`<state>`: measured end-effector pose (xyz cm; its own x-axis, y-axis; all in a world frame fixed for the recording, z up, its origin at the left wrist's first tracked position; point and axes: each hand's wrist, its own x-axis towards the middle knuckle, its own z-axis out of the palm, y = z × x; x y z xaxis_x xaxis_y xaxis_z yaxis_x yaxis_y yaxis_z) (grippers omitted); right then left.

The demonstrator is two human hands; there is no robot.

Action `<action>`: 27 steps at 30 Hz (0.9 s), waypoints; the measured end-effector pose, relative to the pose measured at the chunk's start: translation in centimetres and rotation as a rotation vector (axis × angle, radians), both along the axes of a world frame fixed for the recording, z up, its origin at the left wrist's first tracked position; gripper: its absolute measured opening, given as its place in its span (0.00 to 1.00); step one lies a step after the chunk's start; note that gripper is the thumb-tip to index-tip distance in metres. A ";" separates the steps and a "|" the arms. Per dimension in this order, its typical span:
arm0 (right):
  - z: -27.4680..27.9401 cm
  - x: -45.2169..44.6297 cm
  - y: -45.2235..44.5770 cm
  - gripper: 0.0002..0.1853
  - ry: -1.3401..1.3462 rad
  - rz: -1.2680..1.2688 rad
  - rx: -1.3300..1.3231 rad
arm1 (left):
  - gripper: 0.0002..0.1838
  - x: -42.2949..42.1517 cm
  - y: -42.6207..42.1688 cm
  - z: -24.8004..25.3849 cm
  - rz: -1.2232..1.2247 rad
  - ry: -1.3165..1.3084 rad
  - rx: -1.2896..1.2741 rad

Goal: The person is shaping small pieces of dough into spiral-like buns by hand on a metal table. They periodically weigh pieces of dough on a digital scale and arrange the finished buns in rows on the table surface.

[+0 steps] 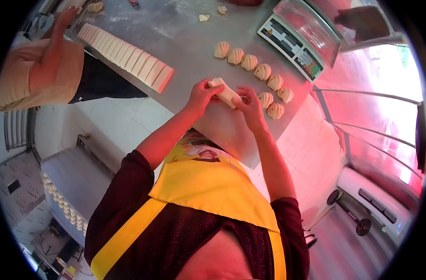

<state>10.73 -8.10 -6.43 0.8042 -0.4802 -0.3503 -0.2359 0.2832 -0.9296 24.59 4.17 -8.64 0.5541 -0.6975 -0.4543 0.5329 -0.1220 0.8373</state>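
Note:
Between my two hands, above the metal table, is a pale strip of dough, slanting down to the right. My left hand grips its upper left end, with thumb and fingers closed round it. At its lower right end, my right hand pinches the dough between thumb and fingers. Several shaped, ridged dough pieces lie in a slanting line just beyond and beside my right hand. A long row of cut dough slices lies to the left, side by side.
A digital scale stands at the table's back right. The metal table carries small dough scraps. Another person stands at the left edge. A lower table at lower left holds rows of small dough pieces.

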 end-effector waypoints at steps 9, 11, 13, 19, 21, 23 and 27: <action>-0.4 -3.8 -0.6 0.12 0.073 0.204 -1.150 | 0.14 -1.8 -1.3 -1.2 -0.303 -0.411 0.165; -2.2 -4.7 -0.5 0.12 0.125 -0.029 -0.065 | 0.14 -2.8 -1.9 -1.6 -0.283 -1.000 0.088; -1.0 -5.2 -0.1 0.12 0.083 -0.117 0.453 | 0.13 -3.5 -2.4 -2.3 -0.203 -1.269 -0.160; 1.6 -7.2 0.7 0.15 -0.024 0.118 -0.141 | 0.12 -3.4 -2.7 -1.7 -0.426 -0.195 0.050; 1.7 -7.4 0.2 0.14 0.030 0.109 -0.309 | 0.11 -4.1 -3.2 -1.7 -0.503 -0.414 0.182; 1.8 -7.1 -1.2 0.11 0.068 -0.016 -0.234 | 0.09 -5.8 -3.3 -1.7 -0.547 -0.640 0.162; -1.3 -7.6 -3.1 0.08 0.161 -0.263 0.216 | 0.07 -9.4 -2.2 -1.4 -0.540 -1.004 -0.147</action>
